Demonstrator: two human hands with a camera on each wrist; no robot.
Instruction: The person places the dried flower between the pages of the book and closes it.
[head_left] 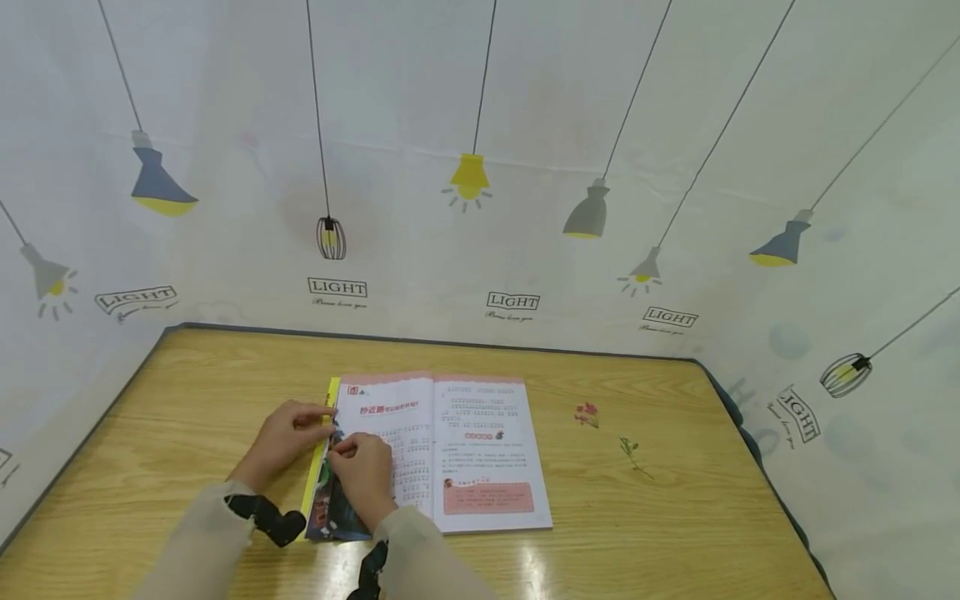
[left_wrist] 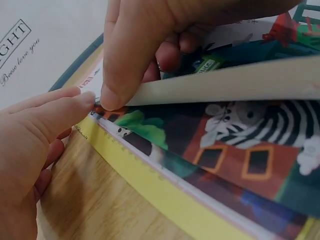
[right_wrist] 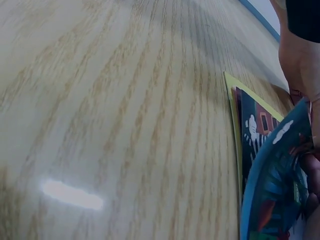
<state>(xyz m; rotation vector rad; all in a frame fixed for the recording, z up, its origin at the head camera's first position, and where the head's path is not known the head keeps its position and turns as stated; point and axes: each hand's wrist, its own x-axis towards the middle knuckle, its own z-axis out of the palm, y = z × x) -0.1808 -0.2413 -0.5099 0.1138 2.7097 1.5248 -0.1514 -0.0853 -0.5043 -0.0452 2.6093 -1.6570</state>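
Open on the worktop (head_left: 660,517), left of centre in the lower half of the head frame: a book (head_left: 480,450), bottom edge near the foot of the frame. Well above its top edge, a dark border (head_left: 435,342) along the worktop's far side; beyond that, pale sheeting (head_left: 405,100) printed with hanging lamps. To the left of the pages, a stretch of wood; to the right, a broader stretch bearing a pink flower sprig (head_left: 587,414) and a green sprig (head_left: 628,448), well apart from the pages. At the book's left side, a yellow strip (left_wrist: 132,165) projecting past the page edges. On that same side, left hand (head_left: 288,437) and right hand (head_left: 366,467), close together. At upper centre of the left wrist frame, right fingers narrow, pinching a lifted page (left_wrist: 225,82) above a zebra picture (left_wrist: 287,117). At middle left, left fingertips at the page edges, just beside the right thumb; cannot tell whether pinching or only pressing. At lower right of the right wrist frame, the same page, curled upward.
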